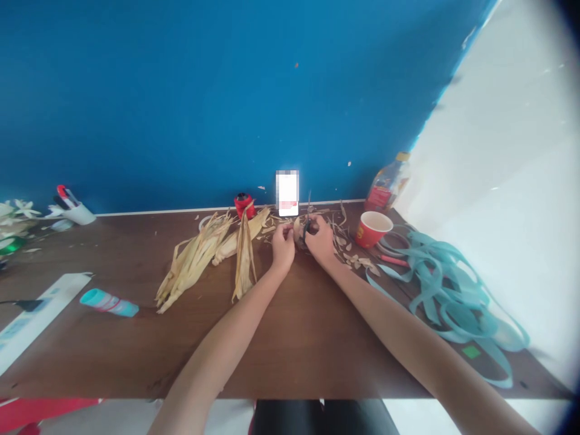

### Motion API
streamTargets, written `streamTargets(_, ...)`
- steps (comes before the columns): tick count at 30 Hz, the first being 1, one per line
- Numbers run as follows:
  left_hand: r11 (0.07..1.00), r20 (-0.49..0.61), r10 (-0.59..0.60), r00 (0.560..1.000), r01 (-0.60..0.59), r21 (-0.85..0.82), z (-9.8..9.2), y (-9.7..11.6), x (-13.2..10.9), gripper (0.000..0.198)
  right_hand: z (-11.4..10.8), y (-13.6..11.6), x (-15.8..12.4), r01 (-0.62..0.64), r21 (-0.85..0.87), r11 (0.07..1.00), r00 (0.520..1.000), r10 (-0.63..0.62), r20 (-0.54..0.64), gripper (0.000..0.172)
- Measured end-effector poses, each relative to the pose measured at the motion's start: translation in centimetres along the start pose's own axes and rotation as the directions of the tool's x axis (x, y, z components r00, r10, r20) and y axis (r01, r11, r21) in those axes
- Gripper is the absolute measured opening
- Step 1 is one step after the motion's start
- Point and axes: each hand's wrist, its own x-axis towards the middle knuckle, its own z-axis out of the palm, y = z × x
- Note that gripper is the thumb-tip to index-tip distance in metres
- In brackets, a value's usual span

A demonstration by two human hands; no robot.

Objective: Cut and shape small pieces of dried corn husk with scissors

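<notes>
My right hand [321,238] grips a pair of dark scissors [307,228], with the thin blades pointing up and away from me. Just left of it, my left hand [283,246] pinches a small pale piece of corn husk [297,227] close to the scissors. Cut husk scraps [357,261] lie scattered around and to the right of my hands. Dried corn husks [197,257] are piled to the left, and one folded husk [244,260] stands nearest my left wrist. How far the scissor blades are spread is too small to tell.
Behind my hands a lit phone [288,193] leans on the blue wall, beside a red thread spool [244,205]. To the right are a red paper cup [374,228], a bottle [388,184] and tangled teal ribbon [444,284]. A blue tube [109,302] and power strip [49,311] lie left.
</notes>
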Motion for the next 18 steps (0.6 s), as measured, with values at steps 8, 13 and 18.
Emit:
streamTargets(8, 1.0, 0.01, 0.01, 1.0, -0.01, 0.009, 0.1, 0.18, 0.02, 0.021, 0.01, -0.11, -0.05, 0.015, 0.054, 0.998, 0.999, -0.017, 0.034, 0.041)
streamTargets(13, 0.996, 0.068, -0.037, 0.997, 0.042, -0.075, 0.05, 0.28, 0.15, 0.025, -0.11, -0.38, -0.3, 0.036, 0.007, 0.999, 0.998, -0.036, 0.044, 0.04)
streamTargets(18, 0.999, -0.031, -0.029, 0.999, 0.029, -0.02, -0.1, 0.0, 0.05, 0.02, -0.1, -0.19, -0.42, 0.05, -0.039, 0.998, 0.998, -0.048, 0.044, 0.037)
